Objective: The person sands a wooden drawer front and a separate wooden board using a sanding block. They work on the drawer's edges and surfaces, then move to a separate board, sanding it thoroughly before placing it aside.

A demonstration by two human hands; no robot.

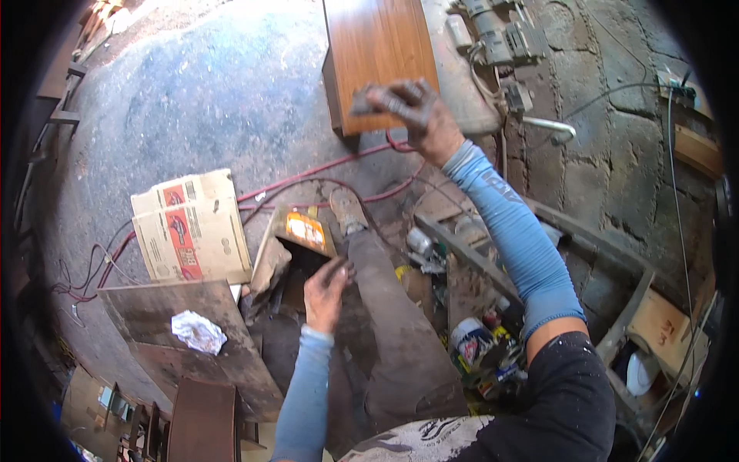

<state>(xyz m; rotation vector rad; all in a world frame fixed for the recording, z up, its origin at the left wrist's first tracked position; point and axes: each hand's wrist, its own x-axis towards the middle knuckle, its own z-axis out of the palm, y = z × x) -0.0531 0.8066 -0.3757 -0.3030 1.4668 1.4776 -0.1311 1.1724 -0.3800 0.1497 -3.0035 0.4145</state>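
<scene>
At the top centre stands a wooden piece with a glossy brown top point(385, 54) and a darker side. My right hand point(427, 123) is over its near end, fingers closed on a dark grey pad point(369, 102); whether this is sandpaper or a rag I cannot make out. Dark smudges cover the fingers. Lower down, my left hand point(325, 296) hangs beside my trouser leg, its fingers loosely bent and apart, with nothing seen in them. Close to it is an opened box with an orange label point(306, 229).
A flattened cardboard piece point(202, 223) lies left, near a dark board point(154, 308) bearing a crumpled white cloth point(198, 332). Red hoses point(308, 175) cross the floor. On the right, a wooden frame point(469, 258) borders cans and clutter; a grey machine point(500, 35) stands beyond.
</scene>
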